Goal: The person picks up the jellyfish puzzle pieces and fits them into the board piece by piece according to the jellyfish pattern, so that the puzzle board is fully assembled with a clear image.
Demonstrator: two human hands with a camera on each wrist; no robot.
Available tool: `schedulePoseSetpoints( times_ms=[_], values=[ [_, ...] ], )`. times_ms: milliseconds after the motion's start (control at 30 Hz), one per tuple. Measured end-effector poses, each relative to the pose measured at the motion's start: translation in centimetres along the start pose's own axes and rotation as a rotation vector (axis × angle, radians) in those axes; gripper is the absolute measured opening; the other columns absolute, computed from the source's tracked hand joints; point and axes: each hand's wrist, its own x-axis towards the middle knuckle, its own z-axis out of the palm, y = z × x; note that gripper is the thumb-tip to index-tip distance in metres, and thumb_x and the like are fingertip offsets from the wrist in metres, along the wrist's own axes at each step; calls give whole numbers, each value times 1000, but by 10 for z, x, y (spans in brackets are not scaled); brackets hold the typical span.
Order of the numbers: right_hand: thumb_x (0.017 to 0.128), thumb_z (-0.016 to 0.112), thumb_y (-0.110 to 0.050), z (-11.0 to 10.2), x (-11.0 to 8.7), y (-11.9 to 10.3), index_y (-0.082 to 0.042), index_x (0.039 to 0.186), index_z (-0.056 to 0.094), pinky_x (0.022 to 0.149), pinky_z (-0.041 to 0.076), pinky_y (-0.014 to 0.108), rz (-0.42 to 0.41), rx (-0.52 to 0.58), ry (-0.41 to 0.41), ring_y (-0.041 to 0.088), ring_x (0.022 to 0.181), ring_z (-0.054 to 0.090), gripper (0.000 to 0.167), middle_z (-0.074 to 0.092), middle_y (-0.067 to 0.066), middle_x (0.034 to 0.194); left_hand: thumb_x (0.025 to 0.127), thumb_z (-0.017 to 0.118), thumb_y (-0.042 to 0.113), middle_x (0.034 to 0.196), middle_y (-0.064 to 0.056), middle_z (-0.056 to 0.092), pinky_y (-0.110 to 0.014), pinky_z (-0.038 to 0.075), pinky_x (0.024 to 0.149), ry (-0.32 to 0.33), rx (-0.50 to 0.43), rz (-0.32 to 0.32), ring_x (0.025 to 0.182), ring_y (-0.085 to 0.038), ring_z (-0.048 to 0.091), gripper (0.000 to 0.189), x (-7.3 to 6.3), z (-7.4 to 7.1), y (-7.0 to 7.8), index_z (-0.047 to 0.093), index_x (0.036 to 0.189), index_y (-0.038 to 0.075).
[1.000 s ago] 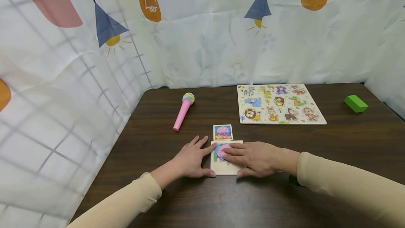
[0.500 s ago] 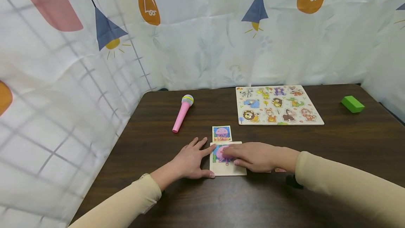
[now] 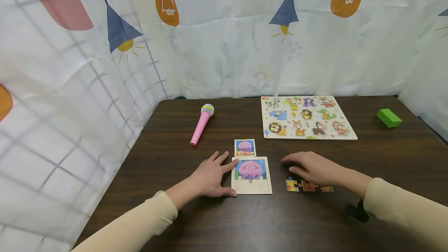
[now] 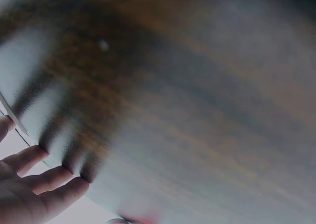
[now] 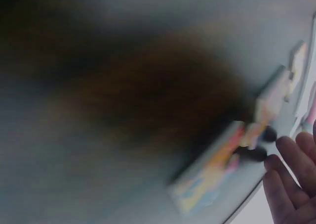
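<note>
A square jigsaw puzzle tray [image 3: 251, 187] lies at the middle of the table, its upper half filled with a pink jellyfish picture and its lower part bare wood. My left hand [image 3: 211, 177] lies spread at the tray's left edge, index fingertip on the upper corner and thumb at the lower one. Over to the right, my right hand [image 3: 316, 167] hovers with loosely bent fingers above a row of loose jigsaw pieces [image 3: 308, 186], and holds nothing. In the right wrist view the pieces [image 5: 210, 167] lie close below the fingertips. A small jellyfish picture card [image 3: 245, 147] touches the tray's top edge.
A pink toy microphone [image 3: 202, 125] lies at the back left. Behind and to the right sits an animal peg board [image 3: 308, 118], and a green block [image 3: 389, 118] is near the right edge. A patterned curtain [image 3: 224, 57] hangs behind the table.
My right hand has lifted off the jellyfish picture and moved right, over the loose pieces, uncovering the tray. The left hand stays at the tray's edge.
</note>
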Motion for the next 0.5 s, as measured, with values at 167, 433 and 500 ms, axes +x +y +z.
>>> schedulePoseSetpoints(
  times_ms=[167, 433, 500],
  values=[
    [98, 70, -30, 2, -15, 5, -12, 123, 69, 92, 56, 46, 8, -11, 9, 25, 111, 66, 31, 67, 3, 123, 82, 73, 66, 167, -14, 30, -63, 37, 115, 1, -2, 1, 153, -47, 26, 92, 0, -1, 0, 39, 159, 29],
    [88, 79, -45, 13, -19, 1, -18, 115, 67, 85, 54, 36, -11, -42, 28, 16, 104, 57, 40, 58, -2, 117, 82, 73, 65, 167, -15, 30, -65, 37, 115, 4, -6, 8, 153, -48, 26, 92, 1, 1, 0, 39, 159, 28],
    [87, 79, -49, 15, -19, -1, -19, 113, 66, 83, 53, 34, -26, -56, 39, 14, 102, 55, 41, 56, -3, 116, 83, 73, 66, 167, -15, 30, -65, 37, 115, 2, -11, 7, 153, -49, 26, 92, 1, 2, -1, 39, 159, 28]
  ],
)
